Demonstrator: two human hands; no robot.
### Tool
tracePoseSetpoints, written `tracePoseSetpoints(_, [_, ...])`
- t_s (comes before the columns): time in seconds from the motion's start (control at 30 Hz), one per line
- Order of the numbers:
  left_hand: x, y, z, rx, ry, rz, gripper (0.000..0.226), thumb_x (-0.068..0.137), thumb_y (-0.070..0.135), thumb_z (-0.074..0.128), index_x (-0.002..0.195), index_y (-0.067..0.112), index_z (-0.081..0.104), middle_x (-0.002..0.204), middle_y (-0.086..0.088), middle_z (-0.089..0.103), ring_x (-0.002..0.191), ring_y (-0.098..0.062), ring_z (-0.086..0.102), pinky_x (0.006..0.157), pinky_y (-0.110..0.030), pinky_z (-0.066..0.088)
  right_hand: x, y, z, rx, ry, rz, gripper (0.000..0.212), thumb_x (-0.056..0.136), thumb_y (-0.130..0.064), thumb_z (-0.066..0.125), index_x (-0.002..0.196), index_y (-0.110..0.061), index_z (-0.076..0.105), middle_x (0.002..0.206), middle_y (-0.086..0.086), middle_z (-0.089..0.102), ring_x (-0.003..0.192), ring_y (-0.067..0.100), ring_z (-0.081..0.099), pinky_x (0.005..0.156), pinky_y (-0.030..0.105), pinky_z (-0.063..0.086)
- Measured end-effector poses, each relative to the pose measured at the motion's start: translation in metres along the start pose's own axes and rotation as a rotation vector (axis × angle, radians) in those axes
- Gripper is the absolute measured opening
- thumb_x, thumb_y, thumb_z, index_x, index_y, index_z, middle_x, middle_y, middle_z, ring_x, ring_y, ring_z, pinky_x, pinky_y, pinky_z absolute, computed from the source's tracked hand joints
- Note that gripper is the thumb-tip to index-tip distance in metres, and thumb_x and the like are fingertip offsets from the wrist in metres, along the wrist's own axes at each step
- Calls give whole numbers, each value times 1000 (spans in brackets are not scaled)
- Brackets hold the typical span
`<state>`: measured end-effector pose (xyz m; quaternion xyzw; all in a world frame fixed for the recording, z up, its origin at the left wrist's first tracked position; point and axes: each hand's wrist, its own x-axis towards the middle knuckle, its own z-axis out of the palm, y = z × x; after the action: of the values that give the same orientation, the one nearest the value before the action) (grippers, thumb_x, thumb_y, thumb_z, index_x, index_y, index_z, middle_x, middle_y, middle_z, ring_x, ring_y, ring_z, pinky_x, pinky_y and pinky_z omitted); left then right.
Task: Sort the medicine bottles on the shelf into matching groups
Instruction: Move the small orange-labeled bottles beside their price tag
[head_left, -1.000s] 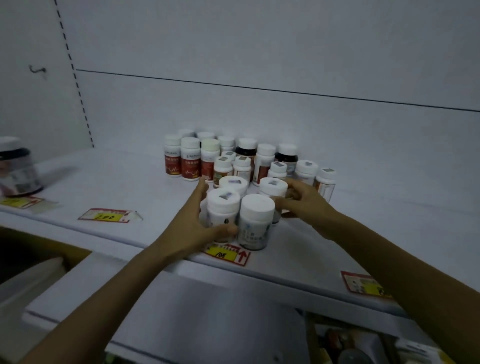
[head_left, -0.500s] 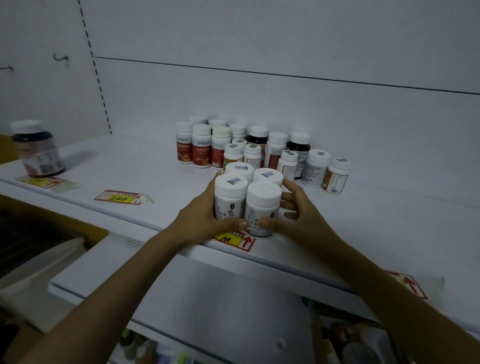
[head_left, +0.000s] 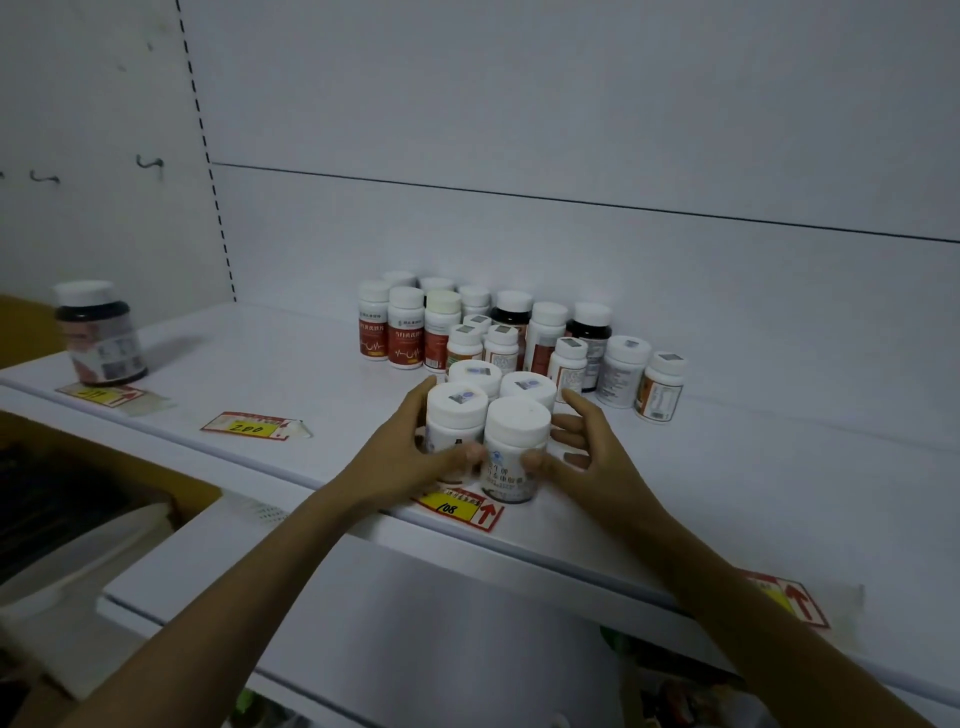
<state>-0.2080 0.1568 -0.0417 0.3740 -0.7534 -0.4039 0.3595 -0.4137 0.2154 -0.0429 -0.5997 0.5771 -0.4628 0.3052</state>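
Right hand has loosened off the four white bottles, fingers spread and relaxed, only the thumb touching the front-right one. Left hand stays curled round the front-left bottle. Cluster stands at the shelf front edge, by the price tag

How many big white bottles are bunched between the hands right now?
4. The front-left bottle is gripped by the left hand. The right hand touches the front-right bottle. The back-left bottle and back-right bottle stand directly behind. A smaller one could be hidden.
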Motion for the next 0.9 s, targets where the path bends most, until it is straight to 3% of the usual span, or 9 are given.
tracePoseSetpoints(0.07, [4,-2,-5,-29,86,-85,76,78,69,45,142,34,23,145,12,38,127,-14,45,101,-33,42,2,-4,-3,80,55,59,72,84,-42,57,146,-23,24,150,5,36,131,20,42,97,29,39])
tracePoseSetpoints(0.13, [10,-1,-12,-64,178,-143,70,82,64,27,143,31,24,149,4,34,132,-20,40,105,-38,35,8,-8,-8,87,101,94,55,92,-35,53,142,-22,33,147,4,41,124,16,45,100,33,40])
tracePoseSetpoints(0.3, [25,7,-32,-75,243,-128,65,87,60,22,143,25,29,147,-1,39,129,-20,44,103,-37,36,42,-36,-19,112,210,87,30,91,-19,58,121,-16,54,108,-6,61,110,18,56,97,36,47])
tracePoseSetpoints(0.47, [44,-1,-49,-38,182,-93,52,90,58,27,133,30,38,141,3,45,119,-14,48,103,-37,39,87,-74,-15,-10,179,10,18,89,-18,61,107,-17,60,94,-4,65,85,9,61,81,27,50])
tracePoseSetpoints(0.57, [61,-6,-59,52,118,-71,39,93,46,41,126,25,46,129,6,51,113,-12,50,98,-33,42,118,-88,-2,-237,38,-12,19,88,-24,63,105,-17,61,100,1,67,86,13,65,79,28,51])
tracePoseSetpoints(0.7, [84,-9,-71,134,1,15,32,93,32,50,121,16,52,116,7,57,102,-9,54,79,-18,42,161,-100,21,-831,-92,-58,30,87,-36,62,109,-15,60,116,4,60,95,18,55,79,29,43])
tracePoseSetpoints(0.77, [96,-14,-78,199,-63,43,30,93,29,52,119,15,52,111,7,55,97,-8,53,71,-12,40,179,-102,31,-1056,-124,8,37,86,-45,60,106,-14,58,112,6,60,94,22,55,78,32,44])
tracePoseSetpoints(0.9, [118,-31,-89,332,-147,100,36,90,33,56,121,16,51,120,0,60,95,-8,54,79,-20,43,207,-98,50,-1236,-112,145,48,79,-64,57,91,-18,54,90,1,62,77,18,60,69,33,48])
